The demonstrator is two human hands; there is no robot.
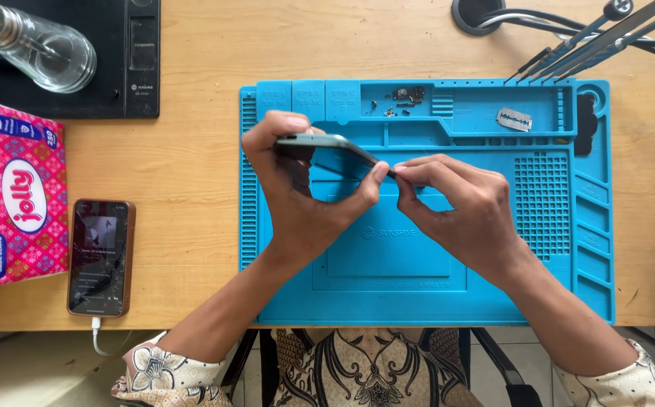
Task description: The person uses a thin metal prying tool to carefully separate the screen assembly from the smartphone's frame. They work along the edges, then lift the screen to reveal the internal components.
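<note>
Above the blue mat (pixel 493 294) on the table (pixel 192 166), your left hand (pixel 305 203) grips a thin phone (pixel 327 143) by its edges, tilted; your right hand (pixel 463 211) pinches a slim tool (pixel 405 179) at its corner. Judge the phone light, rigid, fragile; hold the rim.

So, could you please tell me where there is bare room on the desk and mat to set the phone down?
Free: the mat's flat centre below both hands, and the bare desk between the second phone and the mat. Crowded: the mat's top trays with screws and a razor blade, the tools at top right, and the tissue box at left.
</note>
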